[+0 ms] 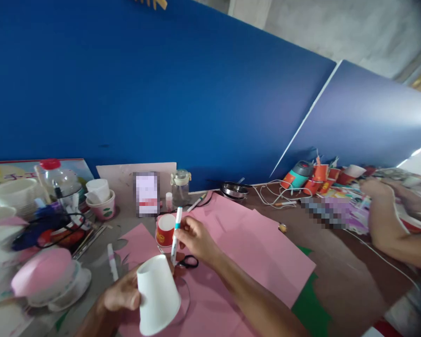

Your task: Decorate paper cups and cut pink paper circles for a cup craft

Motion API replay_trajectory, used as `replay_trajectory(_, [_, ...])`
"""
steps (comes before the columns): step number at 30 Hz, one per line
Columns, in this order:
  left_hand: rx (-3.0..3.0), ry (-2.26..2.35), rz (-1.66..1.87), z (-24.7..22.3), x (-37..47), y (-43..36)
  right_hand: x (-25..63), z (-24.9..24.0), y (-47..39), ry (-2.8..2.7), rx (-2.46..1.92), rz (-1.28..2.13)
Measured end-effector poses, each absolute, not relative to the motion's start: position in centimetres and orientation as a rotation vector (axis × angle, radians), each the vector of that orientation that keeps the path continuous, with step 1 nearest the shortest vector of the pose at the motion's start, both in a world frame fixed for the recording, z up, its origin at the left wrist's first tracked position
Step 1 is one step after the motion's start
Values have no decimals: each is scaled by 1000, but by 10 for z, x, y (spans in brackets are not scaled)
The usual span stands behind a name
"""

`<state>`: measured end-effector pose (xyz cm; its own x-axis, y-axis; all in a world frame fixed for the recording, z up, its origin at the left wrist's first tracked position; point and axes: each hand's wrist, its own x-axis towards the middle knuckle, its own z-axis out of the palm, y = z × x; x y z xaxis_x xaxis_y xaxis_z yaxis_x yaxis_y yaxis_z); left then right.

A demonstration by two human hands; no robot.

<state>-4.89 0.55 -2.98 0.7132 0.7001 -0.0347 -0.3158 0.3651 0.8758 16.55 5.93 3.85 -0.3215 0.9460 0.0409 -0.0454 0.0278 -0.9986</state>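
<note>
My left hand [121, 292] grips a plain white paper cup [157, 297] from its left side, low in the view. The cup is tilted, with its wide rim downward. A white marker with a teal band [176, 231] stands nearly upright in the fingers of my right hand [196, 238]. Behind the marker is a red paper cup [166, 229], bottom up. Black-handled scissors [188, 262] lie below my right hand on pink paper [245, 243]. Another marker [112, 262] rests on the table left of the white cup.
Bowls, a bottle [61, 180] and tools crowd the left side. A phone [146, 194] and glass jar [181, 188] stand by the blue partition [161, 93]. White cables [266, 194] and red cups [314, 182] are at the right, near another person's arms [389, 224].
</note>
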Motion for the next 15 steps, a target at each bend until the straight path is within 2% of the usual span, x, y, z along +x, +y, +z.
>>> replay_trajectory(4, [871,546,771,-37,-46,0,164,37,57,-1449,-908,1500])
replay_trajectory(10, [842,526,768,-28,-35,-5,154,31,56,-937,-703,1770])
replay_trajectory(15, [836,419,787,-20,-32,0,150,33,52,-811,-616,1724])
